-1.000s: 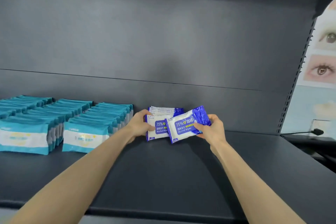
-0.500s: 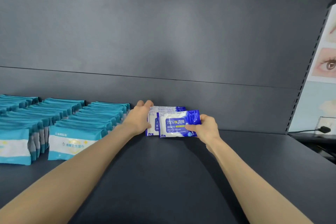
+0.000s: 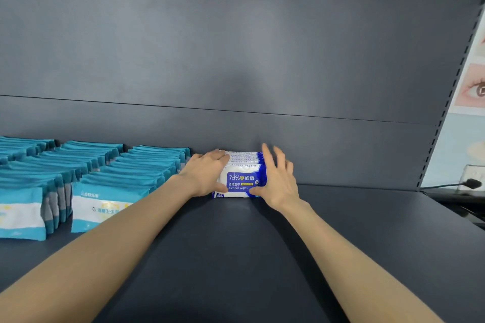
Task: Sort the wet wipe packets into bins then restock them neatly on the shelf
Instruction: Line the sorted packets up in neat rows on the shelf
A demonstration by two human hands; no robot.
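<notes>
A short row of blue-and-white alcohol wipe packets stands upright on a dark shelf, its rear against the grey back panel; perhaps five or six packets, as the tops blur together. The left hand wraps the row's left end, fingers over the top and thumb on the front packet. The right hand presses the right end with straight, spread fingers and its thumb on the front face. Just left stand rows of teal wipe packets. A poster of an eye hangs at far right.
</notes>
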